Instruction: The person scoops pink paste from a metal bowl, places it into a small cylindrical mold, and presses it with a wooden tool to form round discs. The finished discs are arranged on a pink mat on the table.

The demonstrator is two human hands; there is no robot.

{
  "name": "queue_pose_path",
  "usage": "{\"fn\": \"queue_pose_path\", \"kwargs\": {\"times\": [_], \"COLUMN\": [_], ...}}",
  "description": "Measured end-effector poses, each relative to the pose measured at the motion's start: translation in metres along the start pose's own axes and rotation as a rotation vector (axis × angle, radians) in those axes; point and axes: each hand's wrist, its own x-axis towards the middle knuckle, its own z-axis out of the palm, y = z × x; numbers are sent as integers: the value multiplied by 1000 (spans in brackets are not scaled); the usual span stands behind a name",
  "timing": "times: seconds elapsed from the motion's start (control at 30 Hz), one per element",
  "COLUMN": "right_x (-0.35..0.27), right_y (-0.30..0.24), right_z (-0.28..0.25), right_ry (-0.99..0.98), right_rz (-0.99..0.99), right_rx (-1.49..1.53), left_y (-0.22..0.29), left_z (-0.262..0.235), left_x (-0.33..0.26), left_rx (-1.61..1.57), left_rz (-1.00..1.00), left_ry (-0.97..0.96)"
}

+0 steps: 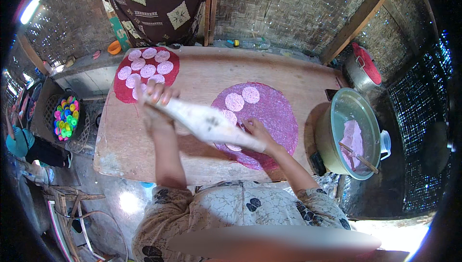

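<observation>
Here's the long pale bundle (pixel 207 122), dark-spotted and blurred, slung at a slant across the middle of the wooden table (pixel 202 69), its upper end at the left hand (pixel 162 94) and its narrow end at the heel of the right hand (pixel 258 131). Cloth or bag, I can't tell! The left fingers are curled round that upper end, gripping it. The right hand is low over the purple mat (pixel 279 113), fingers pointing left among the pink discs (pixel 234 102); whether they pinch anything, I cannot tell, with the bundle crossing in front.

Two discs show whole towards the mat's far side; others are partly covered by the bundle and the hand. Over to the far left corner of the table, a red mat (pixel 119 89) carries a crowd of pink rounds (pixel 147 71), the nearest ones close by the left hand.

Out to the right, a big tub (pixel 325 139) holds a pink lump (pixel 352 134), with a wooden stick (pixel 358 157) slanting across it; a clear jug (pixel 385 142) is just beside its rim. Behind that sits a metal pot (pixel 353 72) with something red in it. Beyond the table's far edge lies a plastic bottle (pixel 255 44), and a brown patterned cloth (pixel 156 12) hangs further left. Off left, a basket (pixel 79 132) brims with bright little things (pixel 66 117), and near the rim, there's another person (pixel 21 141) in teal!
</observation>
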Motion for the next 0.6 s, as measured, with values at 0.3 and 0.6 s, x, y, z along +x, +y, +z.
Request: {"fn": "queue_pose_path", "kwargs": {"times": [0.3, 0.6], "right_x": [-27, -1], "right_y": [-14, 47], "right_z": [13, -5], "right_ry": [92, 350], "right_rz": [-22, 193], "right_rx": [34, 122], "left_y": [4, -11], "left_z": [63, 44], "left_x": [-78, -69], "left_rx": [675, 678], "left_rz": [-356, -442], "left_ry": [-266, -293]}}
